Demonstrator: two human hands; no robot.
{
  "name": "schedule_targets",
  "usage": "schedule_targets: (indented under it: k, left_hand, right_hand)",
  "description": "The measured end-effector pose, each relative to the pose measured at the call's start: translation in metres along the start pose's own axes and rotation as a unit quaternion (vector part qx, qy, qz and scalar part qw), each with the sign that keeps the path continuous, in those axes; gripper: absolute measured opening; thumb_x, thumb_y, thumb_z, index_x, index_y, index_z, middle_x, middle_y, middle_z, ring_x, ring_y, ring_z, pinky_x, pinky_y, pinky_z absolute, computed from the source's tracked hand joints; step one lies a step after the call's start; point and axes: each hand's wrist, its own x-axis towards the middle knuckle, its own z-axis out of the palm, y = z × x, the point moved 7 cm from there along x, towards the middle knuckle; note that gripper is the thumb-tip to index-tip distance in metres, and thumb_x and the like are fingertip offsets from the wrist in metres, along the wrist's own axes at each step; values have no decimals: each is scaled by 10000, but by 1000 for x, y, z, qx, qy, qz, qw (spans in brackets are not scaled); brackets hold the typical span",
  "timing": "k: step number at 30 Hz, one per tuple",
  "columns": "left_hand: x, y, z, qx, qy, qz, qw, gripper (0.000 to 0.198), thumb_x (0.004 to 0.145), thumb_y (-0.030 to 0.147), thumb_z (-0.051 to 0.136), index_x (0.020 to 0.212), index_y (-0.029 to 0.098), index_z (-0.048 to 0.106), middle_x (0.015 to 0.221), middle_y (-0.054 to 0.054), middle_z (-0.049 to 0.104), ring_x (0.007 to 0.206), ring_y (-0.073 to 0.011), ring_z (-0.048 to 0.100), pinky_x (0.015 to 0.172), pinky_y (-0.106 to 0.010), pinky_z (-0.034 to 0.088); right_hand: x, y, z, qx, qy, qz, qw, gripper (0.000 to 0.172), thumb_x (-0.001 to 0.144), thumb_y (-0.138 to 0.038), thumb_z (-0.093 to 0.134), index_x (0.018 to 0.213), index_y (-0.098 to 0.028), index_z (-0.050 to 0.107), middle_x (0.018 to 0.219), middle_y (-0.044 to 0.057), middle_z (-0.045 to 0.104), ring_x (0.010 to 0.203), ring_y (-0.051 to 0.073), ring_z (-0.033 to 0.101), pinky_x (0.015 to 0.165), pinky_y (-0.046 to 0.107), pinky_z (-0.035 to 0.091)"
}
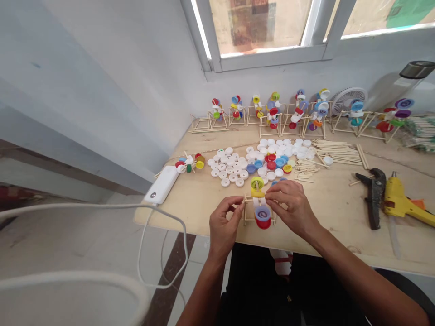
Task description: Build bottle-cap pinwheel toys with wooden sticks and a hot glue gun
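Observation:
A small waterwheel model of thin wooden sticks and coloured bottle caps stands near the front edge of the plywood table. My left hand pinches the left end of its stick frame. My right hand grips the right side of the frame, fingers curled over the top stick. The wheel carries a green cap on top, a blue and a red cap at the bottom.
Loose white and coloured caps lie behind the model, sticks to their right. Several finished wheels line the wall. A glue gun and pliers lie right; a white power bank with cable left.

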Motion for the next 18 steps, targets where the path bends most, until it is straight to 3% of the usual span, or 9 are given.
schedule_targets:
  k: [18]
  left_hand:
    - [1, -4, 2, 48, 12, 30, 998, 140, 751, 293, 654, 866, 217, 682, 853, -15, 674, 777, -150, 584, 735, -255, 447]
  right_hand:
    - [-1, 1, 5, -4, -3, 18, 1000, 125, 904, -191, 571, 824, -199, 667, 874, 24, 659, 866, 201, 545, 838, 398, 338]
